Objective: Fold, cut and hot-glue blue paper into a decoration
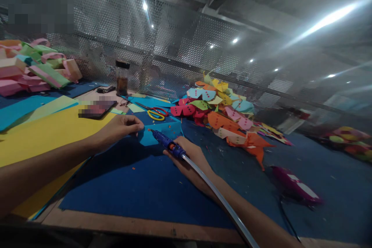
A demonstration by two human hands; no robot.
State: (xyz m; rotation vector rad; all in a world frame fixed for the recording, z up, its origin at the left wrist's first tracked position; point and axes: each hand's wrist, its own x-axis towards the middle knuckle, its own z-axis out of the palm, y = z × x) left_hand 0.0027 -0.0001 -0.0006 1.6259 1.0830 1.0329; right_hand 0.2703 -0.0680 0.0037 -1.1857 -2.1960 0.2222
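My right hand (193, 157) is wrapped round a blue glue gun (165, 141), and a long clear glue stick (217, 190) trails out of its back end. The nozzle points at a folded light-blue paper piece (170, 127), close to a small orange-red patch on it. At the left end of that paper, my left hand (124, 126) has its thumb and fingers pinched together on the edge. Both hands are over a dark blue sheet (133, 190). Just beyond the paper lie scissors (155, 113) with red and yellow handles.
Folded paper shapes (226, 112) are heaped at the back right, paper strips (43, 68) at the far left. Yellow sheets (52, 131), a phone (99, 109) and a lidded jar (122, 78) stand left. A purple case-like object (296, 186) with a cord lies right. Perforated metal screen (180, 50) behind.
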